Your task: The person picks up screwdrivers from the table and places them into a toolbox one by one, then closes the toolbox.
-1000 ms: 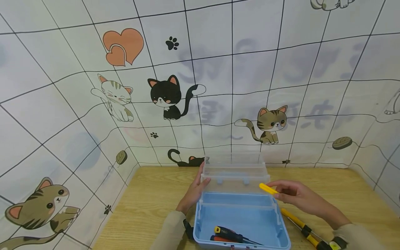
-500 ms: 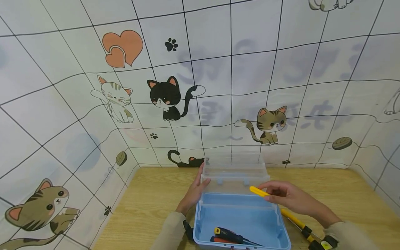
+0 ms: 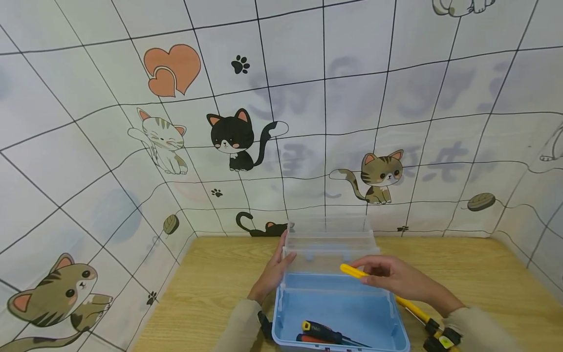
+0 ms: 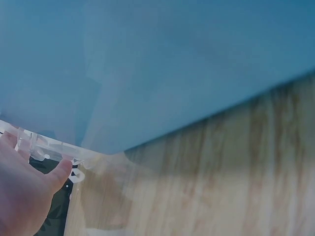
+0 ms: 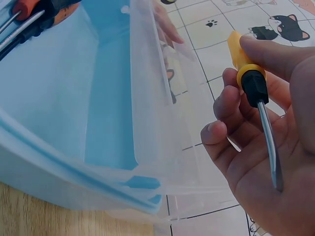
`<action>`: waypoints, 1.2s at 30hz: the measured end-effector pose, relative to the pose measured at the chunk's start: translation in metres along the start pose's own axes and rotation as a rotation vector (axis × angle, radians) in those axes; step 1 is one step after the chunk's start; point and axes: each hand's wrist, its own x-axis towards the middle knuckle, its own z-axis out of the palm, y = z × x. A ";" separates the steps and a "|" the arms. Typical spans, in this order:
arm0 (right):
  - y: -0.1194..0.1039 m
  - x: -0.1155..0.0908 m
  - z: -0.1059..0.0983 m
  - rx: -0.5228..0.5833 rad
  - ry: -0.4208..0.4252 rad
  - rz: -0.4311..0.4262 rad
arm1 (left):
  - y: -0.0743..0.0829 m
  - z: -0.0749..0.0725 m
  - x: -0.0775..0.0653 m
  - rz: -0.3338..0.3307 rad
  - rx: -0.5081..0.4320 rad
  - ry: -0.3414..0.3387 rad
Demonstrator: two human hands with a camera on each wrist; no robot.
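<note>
A light-blue toolbox (image 3: 334,310) stands open on the table, its clear lid (image 3: 330,239) tilted up at the back. My left hand (image 3: 270,274) grips the lid's left edge, thumb in front. In the left wrist view that hand (image 4: 27,191) shows beside the box's blue wall. Over the box's back right part, my right hand (image 3: 398,277) pinches a small screwdriver by its yellow handle (image 3: 352,270). The right wrist view shows its metal shaft (image 5: 268,142) pointing back toward the palm. Inside the box lie a black-and-yellow screwdriver (image 3: 323,331) and a red-handled one (image 3: 308,338).
On the wooden table (image 3: 211,288), right of the box, lies a yellow-handled tool (image 3: 411,309), partly hidden by the right forearm. Behind the table rises a white wall covering (image 3: 303,107) with black grid lines and cartoon cats.
My right hand has moved left with the yellow screwdriver, from beside the box's right edge to over its back part. The left hand keeps its place on the lid.
</note>
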 end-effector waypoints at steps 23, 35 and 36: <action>0.009 0.017 0.015 -0.014 -0.056 0.070 | -0.002 0.001 0.000 0.009 0.010 0.016; 0.014 0.024 0.018 -0.043 -0.068 0.082 | -0.001 0.001 0.000 0.013 -0.011 0.004; 0.014 0.024 0.019 -0.042 -0.070 0.082 | -0.001 0.001 0.000 0.013 -0.010 0.004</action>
